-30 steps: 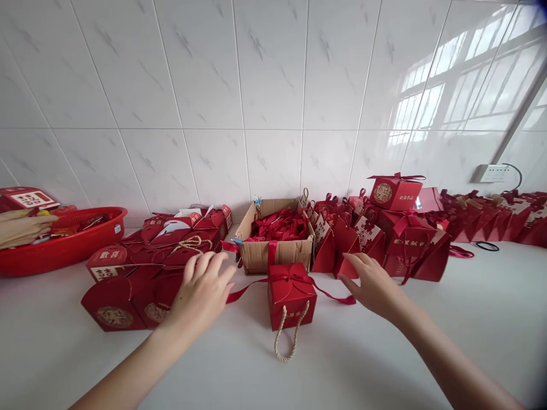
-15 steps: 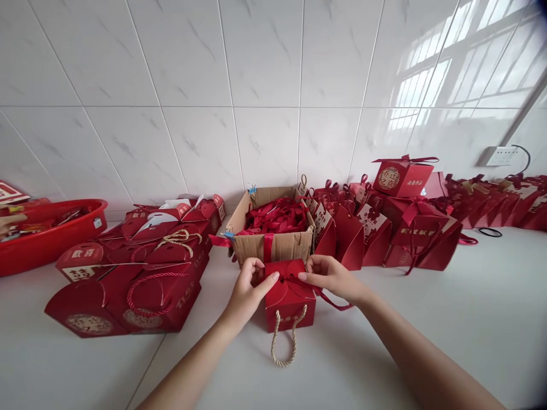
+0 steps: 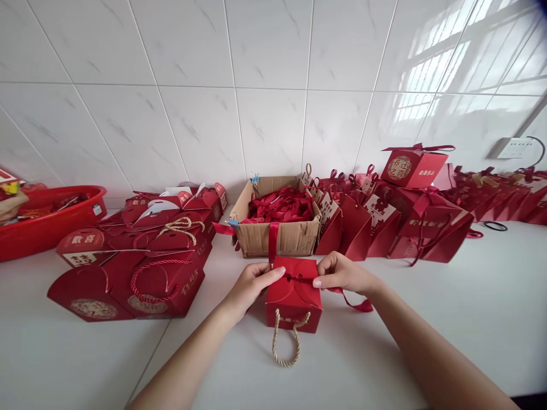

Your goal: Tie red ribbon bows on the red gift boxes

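A small red gift box (image 3: pixel 294 310) with a beige rope handle (image 3: pixel 285 359) hanging down its front stands on the white table. Dark red ribbon (image 3: pixel 301 279) runs across the box's closed top. My left hand (image 3: pixel 260 282) is closed at the top's left side, thumb and fingers pinching the ribbon. On the right, my right hand (image 3: pixel 339 274) pinches the ribbon too, and a loose tail (image 3: pixel 361 306) trails from it onto the table. Behind the box, a cardboard box (image 3: pixel 256 239) holds many red ribbons.
Several dark red boxes with rope handles (image 3: pixel 166 279) stand at the left, beside a red plastic basin (image 3: pixel 81 199). More red boxes (image 3: pixel 356 228) line the tiled wall at the right, one stacked on another (image 3: pixel 414 168). A black ring (image 3: pixel 496 226) lies nearby.
The camera view has shifted slightly. The ribbon now lies tighter and flatter across the box top, and its loose tail stretches further right. Both hands stay at the box.
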Demonstrator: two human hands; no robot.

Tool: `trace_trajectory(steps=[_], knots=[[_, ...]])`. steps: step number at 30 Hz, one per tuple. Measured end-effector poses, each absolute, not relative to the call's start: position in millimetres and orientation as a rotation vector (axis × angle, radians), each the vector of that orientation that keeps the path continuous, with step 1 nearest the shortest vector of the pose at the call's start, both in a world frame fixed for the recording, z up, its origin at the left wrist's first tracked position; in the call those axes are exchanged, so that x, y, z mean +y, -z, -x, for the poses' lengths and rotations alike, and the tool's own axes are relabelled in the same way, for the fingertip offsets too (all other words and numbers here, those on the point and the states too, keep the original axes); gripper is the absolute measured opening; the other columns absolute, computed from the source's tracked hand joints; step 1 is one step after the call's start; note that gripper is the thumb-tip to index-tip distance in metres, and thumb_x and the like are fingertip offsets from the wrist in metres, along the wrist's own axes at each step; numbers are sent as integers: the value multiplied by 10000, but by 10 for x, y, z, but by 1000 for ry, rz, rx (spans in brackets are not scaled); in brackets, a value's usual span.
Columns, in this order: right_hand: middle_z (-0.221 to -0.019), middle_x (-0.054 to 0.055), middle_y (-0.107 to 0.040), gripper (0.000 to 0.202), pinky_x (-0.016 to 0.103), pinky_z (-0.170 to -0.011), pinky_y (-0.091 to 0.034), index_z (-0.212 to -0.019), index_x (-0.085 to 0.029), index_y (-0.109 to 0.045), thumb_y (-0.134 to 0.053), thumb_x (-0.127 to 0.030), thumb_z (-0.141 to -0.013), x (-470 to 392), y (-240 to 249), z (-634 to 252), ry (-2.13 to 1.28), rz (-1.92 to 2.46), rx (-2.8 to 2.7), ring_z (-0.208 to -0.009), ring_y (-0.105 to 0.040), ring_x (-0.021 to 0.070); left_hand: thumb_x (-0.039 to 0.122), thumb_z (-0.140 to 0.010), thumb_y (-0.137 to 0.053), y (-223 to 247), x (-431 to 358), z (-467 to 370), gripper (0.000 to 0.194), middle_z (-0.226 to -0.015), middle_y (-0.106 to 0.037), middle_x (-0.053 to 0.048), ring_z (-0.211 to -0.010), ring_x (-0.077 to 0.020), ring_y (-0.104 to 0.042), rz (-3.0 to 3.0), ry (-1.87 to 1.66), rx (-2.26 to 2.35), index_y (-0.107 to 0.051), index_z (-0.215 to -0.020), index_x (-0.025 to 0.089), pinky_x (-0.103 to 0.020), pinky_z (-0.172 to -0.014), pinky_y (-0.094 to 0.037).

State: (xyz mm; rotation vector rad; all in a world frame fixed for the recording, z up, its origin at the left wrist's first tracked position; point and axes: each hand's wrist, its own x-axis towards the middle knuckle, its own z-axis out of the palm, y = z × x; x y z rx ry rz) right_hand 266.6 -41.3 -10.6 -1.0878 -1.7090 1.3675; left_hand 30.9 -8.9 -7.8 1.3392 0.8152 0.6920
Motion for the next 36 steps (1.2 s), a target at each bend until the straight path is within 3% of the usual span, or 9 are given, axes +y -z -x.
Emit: trace_trajectory(steps=[5,11,19,24,28,36], knots=[[-458,-72,-368,429,222,-436,-188,-530,-138,-505,-748,-443,-708,-376,126,-2705,-1461,1032,-1715,-452,-274,41,377,-703,-726,-38,-85,-224,465,-562,-346,75,-539,-75,-313,-1470,-762,861,-323,-575,183,-206,-523,-259],[-469,-56,-431,419,218,-436,-222,-547,-147,-503,-689,-448,-772,-435,44,-2729,-1491,1020,-1752,-441,-316,47,379,-701,-719,-36,-104,-214,473,-564,-323,78,-547,-80,-292,-1491,-797,874,-302,-582,190,-203,-524,-258],[-575,0,-567,248,275,-546,-421,-671,-178,-653,-722,-404,-746,-605,-42,-2553,-1239,818,-1507,-563,-491,126,394,-717,-698,68,-124,-276,422,-566,-356,69,-524,-82,-320,-1476,-872,816,-348,-591,195,-201,-488,-256],[-738,24,-675,142,310,-666,-499,-845,-223,-728,-666,-349,-822,-651,-6,-2453,-1190,682,-1421,-684,-599,147,364,-743,-666,73,-176,-294,387,-593,-348,62,-559,-89,-337,-1546,-926,837,-350,-599,193,-208,-522,-289],[-784,24,-706,228,349,-759,-522,-1037,-242,-687,-654,-349,-839,-664,17,-2371,-1154,739,-1391,-779,-653,172,332,-765,-620,67,-220,-306,343,-612,-302,61,-573,-92,-311,-1655,-974,849,-343,-615,195,-214,-536,-280],[-794,15,-652,299,330,-791,-510,-1065,-240,-479,-629,-388,-854,-674,48,-2195,-975,845,-1354,-861,-657,187,358,-767,-595,75,-231,-319,343,-619,-293,53,-580,-104,-309,-1733,-979,889,-333,-611,201,-226,-547,-285]])
